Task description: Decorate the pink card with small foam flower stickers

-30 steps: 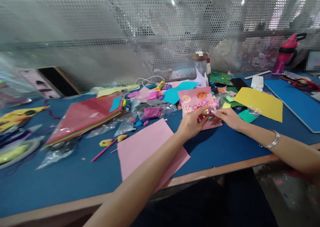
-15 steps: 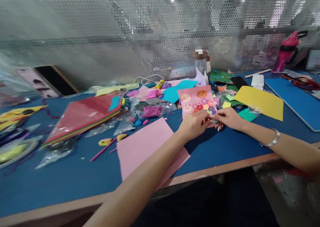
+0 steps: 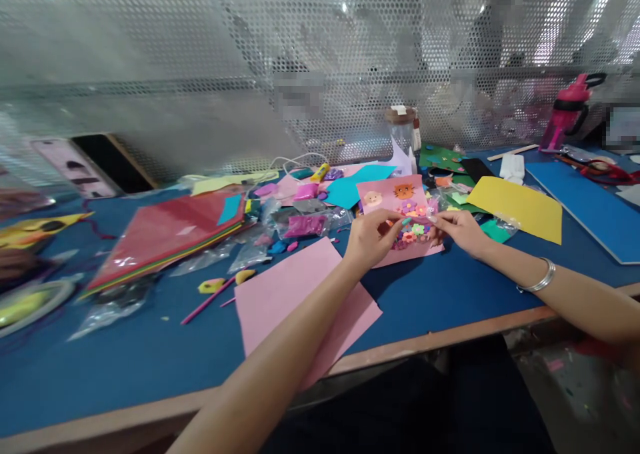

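Note:
My left hand (image 3: pixel 373 237) and my right hand (image 3: pixel 460 231) are raised over a pink card (image 3: pixel 383 186), fingertips pinched. A thin pink strand (image 3: pixel 419 219) seems to stretch between them; its ends are hidden in the fingers. On the card are an orange cat face (image 3: pixel 405 192), a pale animal face (image 3: pixel 373 199) and several small colourful flowers (image 3: pixel 414 236). My hands partly cover the card. A silver bangle (image 3: pixel 544 275) is on my right wrist. Beneath my left forearm lies a plain pink sheet (image 3: pixel 295 291).
Stacked coloured sheets (image 3: pixel 170 224), a magenta clay packet (image 3: pixel 306 225) and a thin magenta stick (image 3: pixel 207 301) lie leftward. A yellow sheet (image 3: pixel 517 204), a blue board (image 3: pixel 590 207) and a pink bottle (image 3: pixel 565 114) are rightward. A lidded jar (image 3: pixel 400 129) stands by the perforated metal screen (image 3: pixel 200 54).
My hands have moved apart and slightly up from the card, and a thin pink strand now shows between them. More flowers are visible. A blurred brown shape has appeared at the left edge.

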Demonstrator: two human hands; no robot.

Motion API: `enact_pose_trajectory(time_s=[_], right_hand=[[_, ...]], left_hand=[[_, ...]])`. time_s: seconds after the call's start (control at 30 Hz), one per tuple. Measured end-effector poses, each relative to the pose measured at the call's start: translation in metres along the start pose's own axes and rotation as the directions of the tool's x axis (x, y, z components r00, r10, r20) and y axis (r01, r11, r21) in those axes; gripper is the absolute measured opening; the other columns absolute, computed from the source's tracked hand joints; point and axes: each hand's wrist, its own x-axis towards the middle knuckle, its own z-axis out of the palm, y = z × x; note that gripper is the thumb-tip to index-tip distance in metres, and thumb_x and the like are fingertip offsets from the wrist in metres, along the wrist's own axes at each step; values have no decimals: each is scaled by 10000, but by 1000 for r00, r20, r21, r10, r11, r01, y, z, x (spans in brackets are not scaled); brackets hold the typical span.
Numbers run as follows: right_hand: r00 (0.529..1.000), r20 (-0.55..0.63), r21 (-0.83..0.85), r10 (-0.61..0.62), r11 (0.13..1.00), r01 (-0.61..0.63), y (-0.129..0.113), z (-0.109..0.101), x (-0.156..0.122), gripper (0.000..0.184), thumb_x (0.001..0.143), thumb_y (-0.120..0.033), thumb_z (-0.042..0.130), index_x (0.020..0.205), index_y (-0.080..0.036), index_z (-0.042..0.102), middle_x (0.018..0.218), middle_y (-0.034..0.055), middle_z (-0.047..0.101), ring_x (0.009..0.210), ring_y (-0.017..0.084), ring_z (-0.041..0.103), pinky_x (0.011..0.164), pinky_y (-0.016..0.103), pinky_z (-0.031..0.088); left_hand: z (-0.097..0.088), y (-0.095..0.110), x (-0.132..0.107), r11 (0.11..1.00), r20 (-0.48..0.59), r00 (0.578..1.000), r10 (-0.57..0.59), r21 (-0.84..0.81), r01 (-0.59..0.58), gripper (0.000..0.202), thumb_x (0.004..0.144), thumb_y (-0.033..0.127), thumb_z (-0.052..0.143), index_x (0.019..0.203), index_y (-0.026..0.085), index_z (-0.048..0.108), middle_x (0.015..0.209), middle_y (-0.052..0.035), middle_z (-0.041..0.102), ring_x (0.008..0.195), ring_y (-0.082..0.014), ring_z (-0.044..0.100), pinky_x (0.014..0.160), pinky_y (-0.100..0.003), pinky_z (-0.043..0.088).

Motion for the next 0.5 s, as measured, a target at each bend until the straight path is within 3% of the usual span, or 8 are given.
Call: enact_pose_trajectory(time_s=[0.07, 0.17, 0.33, 0.5], right_hand=[[1000, 9, 13, 18, 1000, -18, 3, 0, 1, 282, 741, -388, 555, 596, -150, 599, 544, 37, 617, 501, 117, 591, 537, 264, 494], [997, 43, 68, 57, 996, -60, 5, 3, 0, 265, 722, -401, 572, 671, -148, 629, 615, 44, 647, 565, 135, 621, 586, 274, 507], [982, 151, 176, 111, 975, -138, -2, 11, -7, 399, 745, -492, 494, 682, -131, 651, 643, 47, 662, 601, 138, 634, 644, 279, 514], [972, 230, 160, 39, 984, -77, -5, 11, -11, 274, 629, -335, 669, 834, -153, 667, 813, 26, 678, 772, 153, 638, 781, 314, 500]], left_hand=[[2, -1, 0, 998, -15, 999, -32, -51, 31, 280, 769, 389, 520, 806, 146, 654, 754, -58, 660, 560, -109, 569, 470, -184, 436], [6, 2, 0, 992, 59, 998, -12, -122, 19, 276, 777, 370, 513, 849, 155, 670, 853, -75, 652, 712, -140, 599, 505, -183, 460], [11, 9, -4, 992, 132, 987, 90, -95, -78, 279, 800, 310, 497, 982, 150, 634, 771, -58, 608, 591, -97, 548, 524, -192, 454], [14, 6, -9, 983, 199, 963, 182, -28, -180, 308, 823, 268, 456, 1061, 122, 587, 822, -77, 551, 673, -119, 531, 598, -225, 455]])
